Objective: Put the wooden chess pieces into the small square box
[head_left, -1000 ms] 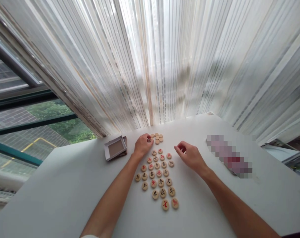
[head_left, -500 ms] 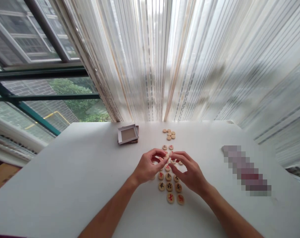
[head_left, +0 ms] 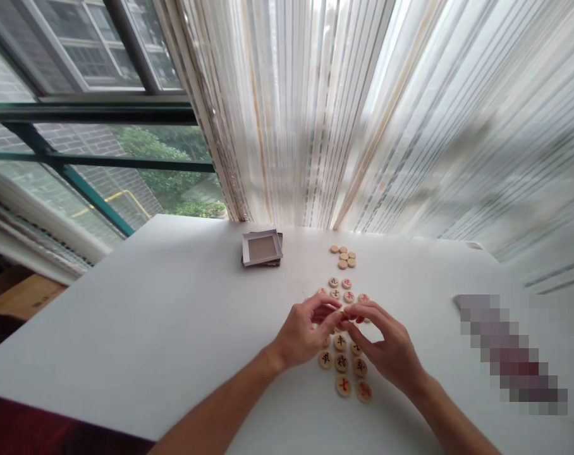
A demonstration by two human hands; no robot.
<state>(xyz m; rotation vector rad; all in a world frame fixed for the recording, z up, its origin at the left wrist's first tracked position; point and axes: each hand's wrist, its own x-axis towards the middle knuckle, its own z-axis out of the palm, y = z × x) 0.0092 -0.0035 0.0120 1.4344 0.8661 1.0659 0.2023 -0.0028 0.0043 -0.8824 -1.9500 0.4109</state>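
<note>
Fingers (head_left: 322, 309) of the left hand (head_left: 302, 336) and right hand (head_left: 386, 344) curl inward and meet above loose rows of round wooden Chinese chess discs (head_left: 341, 363) marked in black and red; whether they are gripping one, I can't tell. Those discs lie on a white tabletop (head_left: 126, 328), below a small cluster of plain wooden discs (head_left: 344, 258), with a shallow square cardboard box (head_left: 262, 248) off to the left.
</note>
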